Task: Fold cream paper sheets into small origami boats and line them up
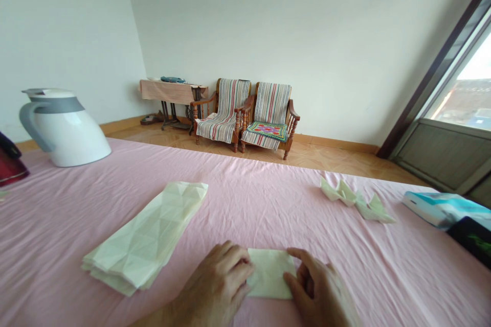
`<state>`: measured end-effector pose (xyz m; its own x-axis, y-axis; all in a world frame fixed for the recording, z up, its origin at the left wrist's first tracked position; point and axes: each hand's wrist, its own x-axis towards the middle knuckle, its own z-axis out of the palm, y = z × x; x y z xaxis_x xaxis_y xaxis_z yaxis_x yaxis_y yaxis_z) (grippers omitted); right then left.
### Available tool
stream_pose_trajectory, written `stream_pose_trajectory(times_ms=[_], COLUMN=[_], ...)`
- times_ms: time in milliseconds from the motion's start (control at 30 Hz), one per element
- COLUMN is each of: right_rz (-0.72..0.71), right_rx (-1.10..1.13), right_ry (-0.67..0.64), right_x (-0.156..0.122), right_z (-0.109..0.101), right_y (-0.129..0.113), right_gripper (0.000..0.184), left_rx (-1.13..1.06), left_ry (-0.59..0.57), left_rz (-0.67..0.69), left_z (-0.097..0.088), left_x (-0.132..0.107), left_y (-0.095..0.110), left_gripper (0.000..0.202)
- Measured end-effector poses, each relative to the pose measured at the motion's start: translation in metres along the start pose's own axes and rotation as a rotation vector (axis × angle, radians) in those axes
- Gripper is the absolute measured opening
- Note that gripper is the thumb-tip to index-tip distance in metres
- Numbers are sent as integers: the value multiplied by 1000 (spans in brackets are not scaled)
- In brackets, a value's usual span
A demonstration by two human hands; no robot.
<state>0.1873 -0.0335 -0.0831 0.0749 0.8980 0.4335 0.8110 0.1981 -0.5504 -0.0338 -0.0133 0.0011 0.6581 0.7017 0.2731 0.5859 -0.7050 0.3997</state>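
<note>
A small folded sheet of pale green paper (269, 275) lies flat on the pink cloth, directly in front of me. My left hand (218, 283) has its curled fingers closed on the paper's left edge. At the right edge, my right hand (320, 288) grips the same paper, index finger at the upper corner and thumb lower down. To the left lies a stack of creased pale green paper sheets (149, 235). Two folded paper shapes with pointed ends, a nearer one (374, 208) and a farther one (338, 192), stand at the right, touching or nearly so.
A white and grey jug (74, 130) stands at the back left, beside a dark red object (10, 161). On the right are a blue and white packet (445, 207) and a black phone-like object (473, 237). Two wooden armchairs (268, 107) stand beyond the pink-covered table (245, 189).
</note>
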Motion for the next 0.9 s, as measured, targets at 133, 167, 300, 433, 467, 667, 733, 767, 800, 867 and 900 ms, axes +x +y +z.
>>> stream_pose_trajectory(times_ms=[133,167,300,433,467,667,733,767,800,867,900], right_rz=[-5,-10,-13,-78,-115,-601,-728,-767,-798,-848,-872], right_rx=[-17,-35,-140,-205,-221,-232,-253,-278,-310,-384,-422], right_ry=[-28,-30,-26,-22,18,-36,-50,-41,-24,15,34], right_x=[1,1,3,9,10,2,-2,-4,-6,-7,-8], right_z=[-3,-4,-10,-24,-28,-28,-20,-16,-13,-9,-8], right_y=[-3,-4,-4,-9,-12,-29,-29,-29,-28,-29,-29], right_gripper=[35,34,27,21,21,31,40,44,46,49,50], left_rx=[48,60,44,-45,-60,-112,-133,-146,-164,-210,-236], left_ry=[-25,-47,-79,-63,-62,-42,-20,-8,6,26,36], left_rz=[26,25,-7,-31,-31,-25,-9,-1,7,24,30], left_z=[-3,-4,-8,-9,-10,-8,-7,-6,-5,-3,-2], left_x=[0,1,3,5,5,5,5,6,6,7,7], left_y=[1,1,1,0,-1,-6,-9,-12,-14,-19,-21], left_gripper=[24,23,18,11,11,15,19,22,25,29,29])
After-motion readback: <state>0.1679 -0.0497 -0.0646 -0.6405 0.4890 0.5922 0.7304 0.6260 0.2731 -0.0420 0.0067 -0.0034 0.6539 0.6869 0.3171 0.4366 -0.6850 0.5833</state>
